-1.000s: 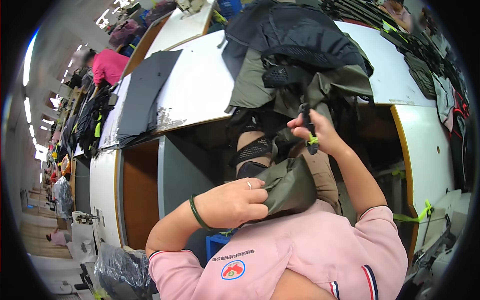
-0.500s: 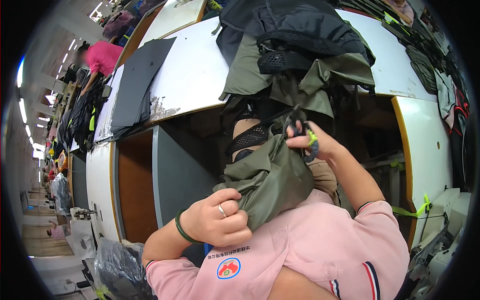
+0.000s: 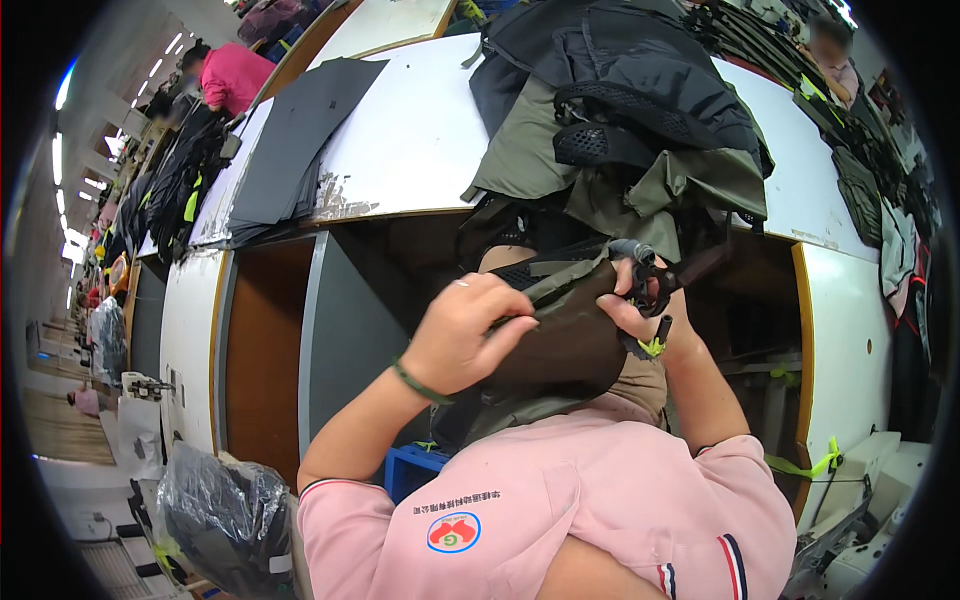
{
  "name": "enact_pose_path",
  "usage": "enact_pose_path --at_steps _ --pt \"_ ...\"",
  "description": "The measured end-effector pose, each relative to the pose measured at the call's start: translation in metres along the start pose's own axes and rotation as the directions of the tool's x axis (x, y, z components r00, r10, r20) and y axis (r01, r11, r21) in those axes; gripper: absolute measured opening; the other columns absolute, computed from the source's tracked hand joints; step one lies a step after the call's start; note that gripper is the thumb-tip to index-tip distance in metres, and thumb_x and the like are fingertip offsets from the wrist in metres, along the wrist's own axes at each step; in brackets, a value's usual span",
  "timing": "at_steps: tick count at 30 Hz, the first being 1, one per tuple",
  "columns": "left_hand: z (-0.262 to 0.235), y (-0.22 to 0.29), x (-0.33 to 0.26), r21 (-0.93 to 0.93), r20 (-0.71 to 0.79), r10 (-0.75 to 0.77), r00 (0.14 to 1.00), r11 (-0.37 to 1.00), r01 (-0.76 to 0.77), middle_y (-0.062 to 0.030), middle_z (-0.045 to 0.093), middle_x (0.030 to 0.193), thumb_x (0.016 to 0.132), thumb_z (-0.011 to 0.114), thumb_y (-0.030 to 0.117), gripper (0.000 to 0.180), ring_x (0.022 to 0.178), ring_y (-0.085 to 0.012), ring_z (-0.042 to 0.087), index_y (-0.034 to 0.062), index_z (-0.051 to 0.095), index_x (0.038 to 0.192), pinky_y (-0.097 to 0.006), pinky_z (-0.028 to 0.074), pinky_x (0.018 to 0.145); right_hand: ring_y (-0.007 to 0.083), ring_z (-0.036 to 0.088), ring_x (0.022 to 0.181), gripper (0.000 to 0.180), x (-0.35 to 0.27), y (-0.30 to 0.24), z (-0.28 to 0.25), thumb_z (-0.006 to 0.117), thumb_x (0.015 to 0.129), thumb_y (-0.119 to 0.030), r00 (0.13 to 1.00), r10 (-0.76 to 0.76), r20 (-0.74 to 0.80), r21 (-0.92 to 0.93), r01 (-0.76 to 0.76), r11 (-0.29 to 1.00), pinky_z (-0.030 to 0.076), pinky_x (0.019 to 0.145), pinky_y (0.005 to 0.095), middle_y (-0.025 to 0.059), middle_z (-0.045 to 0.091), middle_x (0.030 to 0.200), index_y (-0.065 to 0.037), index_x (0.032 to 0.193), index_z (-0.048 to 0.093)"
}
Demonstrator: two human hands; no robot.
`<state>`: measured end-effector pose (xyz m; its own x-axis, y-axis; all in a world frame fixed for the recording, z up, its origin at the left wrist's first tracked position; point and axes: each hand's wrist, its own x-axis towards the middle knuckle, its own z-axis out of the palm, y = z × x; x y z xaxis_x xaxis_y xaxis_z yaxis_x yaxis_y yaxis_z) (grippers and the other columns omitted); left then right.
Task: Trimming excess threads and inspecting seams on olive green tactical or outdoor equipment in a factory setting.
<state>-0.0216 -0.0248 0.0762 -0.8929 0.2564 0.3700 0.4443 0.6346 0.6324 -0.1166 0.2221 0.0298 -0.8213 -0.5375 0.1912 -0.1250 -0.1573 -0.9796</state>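
Workshop rows of white-topped desks are seen running away toward the upper left, where another person in a pink top (image 3: 232, 76) is bent over a far bench. Directly ahead, a white desk (image 3: 400, 140) is carried across the view; its front edge bends from lower left to upper right, with an open, dark recess below it. On the left part of the top, a flat stack of dark grey panels (image 3: 290, 140) is laid, its long side running toward the far edge. On the right part, a heap of black and olive garments (image 3: 630, 110) is piled and hangs over the front edge. Bare white top is left between stack and heap.

Below the heap, in front of the desk edge and above the lap, an olive-brown fabric piece (image 3: 560, 345) is held up in the air. Its long axis is tilted from lower left to upper right, the upper end pointing at the overhanging heap and lying just beneath it.

The left hand (image 3: 470, 335) is laid over the lower left of the piece, fingers curled onto the cloth. The right hand (image 3: 650, 315) is closed on the upper end, fingers pinched around a small black fitting (image 3: 650, 280). A crumpled clear plastic bag (image 3: 220, 510) lies at the lower left.
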Motion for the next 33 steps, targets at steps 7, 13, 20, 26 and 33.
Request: enact_pose_path --at_steps 7,13,20,26,33 --pt "0.042 -0.026 0.01 -0.165 -0.072 -0.259 0.963 0.956 0.245 -0.0096 0.064 0.088 0.082 0.071 0.005 0.011 0.081 -0.026 0.06 0.0038 0.063 0.089 -0.035 0.046 0.075 0.0087 0.051 0.079 0.027 -0.006 0.011 -0.007 0.073 0.07 0.006 0.992 -0.035 -0.124 -0.018 0.033 0.999 0.044 0.074 0.0261 0.0003 0.056 0.087 -0.007 0.084 0.054" --pt "0.027 -0.038 0.02 -0.037 -0.15 -0.017 0.989 0.999 0.012 -0.0089 0.064 0.088 0.084 0.067 -0.002 0.009 0.083 -0.0248 0.059 0.0027 0.061 0.089 -0.034 0.047 0.076 0.008 0.053 0.079 0.027 -0.014 0.028 -0.015 0.074 0.071 0.005 0.975 -0.033 -0.221 -0.068 0.018 0.998 0.045 0.074 0.0262 0.0005 0.057 0.088 -0.006 0.085 0.054" --pt "0.019 -0.029 0.032 -0.382 0.142 -0.23 0.963 0.885 0.267 -0.0026 0.054 0.083 0.098 0.056 0.009 0.007 0.078 -0.0105 0.048 0.0023 0.055 0.095 -0.022 0.041 0.071 0.0109 0.057 0.085 0.021 -0.011 0.006 -0.039 0.076 0.08 0.0 0.983 0.053 -0.177 -0.146 -0.08 0.986 0.047 0.078 0.0267 0.0082 0.067 0.099 -0.003 0.088 0.057" --pt "0.033 -0.039 0.033 -0.619 0.358 -0.251 0.899 0.658 0.43 0.0051 0.05 0.087 0.1 0.054 0.012 0.008 0.078 -0.0039 0.042 0.0041 0.055 0.096 -0.02 0.037 0.07 0.0154 0.063 0.092 0.028 0.014 -0.033 -0.062 0.08 0.079 -0.006 0.998 -0.049 0.043 -0.31 0.06 0.949 0.051 0.083 0.0311 0.0121 0.069 0.102 -0.001 0.092 0.055" --pt "0.041 -0.031 0.046 -0.624 0.462 -0.224 0.858 0.606 0.494 0.0043 0.053 0.086 0.096 0.062 0.014 0.011 0.077 -0.0042 0.045 0.0041 0.057 0.096 -0.021 0.039 0.069 0.01 0.054 0.074 0.027 0.031 -0.035 -0.04 0.08 0.078 -0.008 0.953 0.158 0.259 -0.484 -0.013 0.875 0.045 0.065 0.0281 0.0033 0.061 0.083 -0.002 0.091 0.057"
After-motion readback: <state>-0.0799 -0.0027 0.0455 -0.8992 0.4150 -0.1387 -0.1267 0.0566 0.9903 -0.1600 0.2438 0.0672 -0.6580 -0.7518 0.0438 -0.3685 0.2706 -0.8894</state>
